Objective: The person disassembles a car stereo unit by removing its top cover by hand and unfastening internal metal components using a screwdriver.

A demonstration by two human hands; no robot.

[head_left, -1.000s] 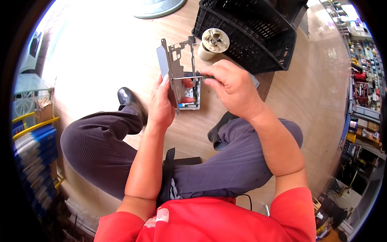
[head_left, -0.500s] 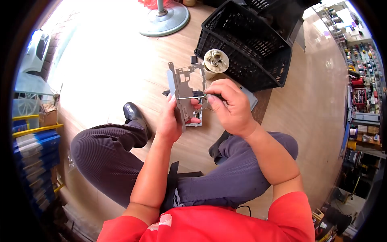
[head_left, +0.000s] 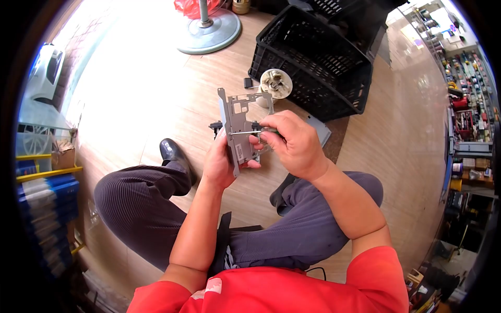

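While the left hand pinches a metal frame above the floor, seemingly to steady it, the right hand has its grip pressed around a thin screwdriver-like tool, shaft crossing the frame, perhaps for reach.

Room over right-hand floor — black crate ahead

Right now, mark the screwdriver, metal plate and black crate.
Screwdriver [head_left: 245, 133]: head view, on its thin shaft.
Metal plate [head_left: 239, 121]: head view, on its flat face, just above the shaft.
Black crate [head_left: 308, 86]: head view, on its near side wall.
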